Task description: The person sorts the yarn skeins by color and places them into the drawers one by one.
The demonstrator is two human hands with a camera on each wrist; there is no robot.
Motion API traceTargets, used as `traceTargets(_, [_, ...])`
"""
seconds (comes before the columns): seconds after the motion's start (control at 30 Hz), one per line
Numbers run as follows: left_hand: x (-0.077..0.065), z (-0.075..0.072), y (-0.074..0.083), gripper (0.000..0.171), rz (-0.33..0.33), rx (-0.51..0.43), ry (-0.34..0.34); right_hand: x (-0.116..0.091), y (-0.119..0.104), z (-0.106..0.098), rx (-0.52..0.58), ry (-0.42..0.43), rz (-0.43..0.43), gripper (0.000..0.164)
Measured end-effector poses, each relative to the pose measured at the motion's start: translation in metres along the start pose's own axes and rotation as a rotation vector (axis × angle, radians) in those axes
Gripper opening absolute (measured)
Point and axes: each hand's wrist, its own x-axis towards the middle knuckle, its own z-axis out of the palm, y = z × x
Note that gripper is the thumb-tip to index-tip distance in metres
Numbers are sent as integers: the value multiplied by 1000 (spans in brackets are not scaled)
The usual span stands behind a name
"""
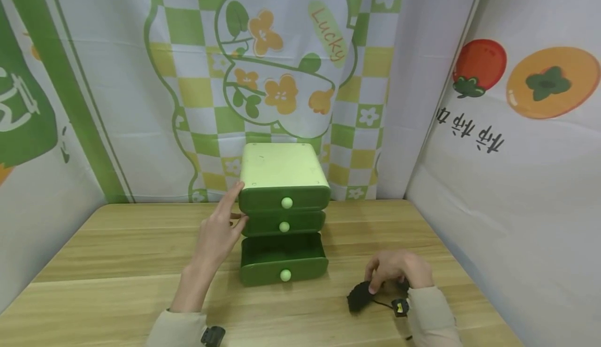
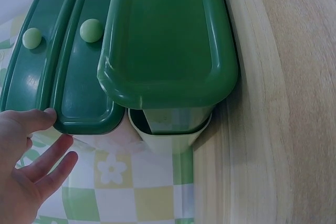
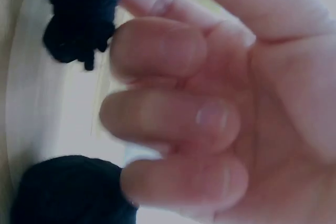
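A small drawer cabinet [image 1: 281,165] with a pale green body and dark green drawers stands on the table. Its bottom drawer [image 1: 284,273] is pulled out and looks empty inside; the middle drawer [image 1: 283,223] and top drawer [image 1: 284,199] are in. My left hand [image 1: 218,232] touches the cabinet's left side, fingertips at the edges of the upper two drawers. To the right of the cabinet, my right hand [image 1: 389,268] pinches a bundle of black yarn [image 1: 360,297] between thumb and finger. A round black ball [image 3: 73,192] lies by its curled fingers in the right wrist view.
The wooden table [image 1: 117,263] ends at a patterned curtain [image 1: 281,75] behind the cabinet, with printed white walls on both sides. A thin dark strand runs from the bundle toward the right wrist, where a small black camera [image 1: 400,308] is strapped.
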Motion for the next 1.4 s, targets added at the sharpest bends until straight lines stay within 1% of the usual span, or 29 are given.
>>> traceTargets(0.23, [0,0,0,89,-2,-2,-3,8,-2,2,45,18,-141,19])
traceTargets(0.4, [-1,-1,0,89,-2,0,-3,11,-3,0,76,44,-201,16])
traceTargets(0.5, [-1,-1,0,89,2,0,0,13,-3,-1,64,74,-260,16])
traceTargets(0.63, [0,0,-1,90,8,2,2,17,-1,-4,34,132,-362,15])
traceTargets(0.73, [0,0,-1,90,10,1,1,19,0,-5,36,162,-408,14])
traceTargets(1.03, [1,0,0,88,9,1,-1,17,-7,-9,26,231,-472,13])
traceTargets(1.3, [0,0,-1,88,7,-2,1,14,-8,-12,20,293,-502,15])
traceTargets(1.4, [0,0,0,88,7,2,2,12,-8,-13,20,326,-531,16])
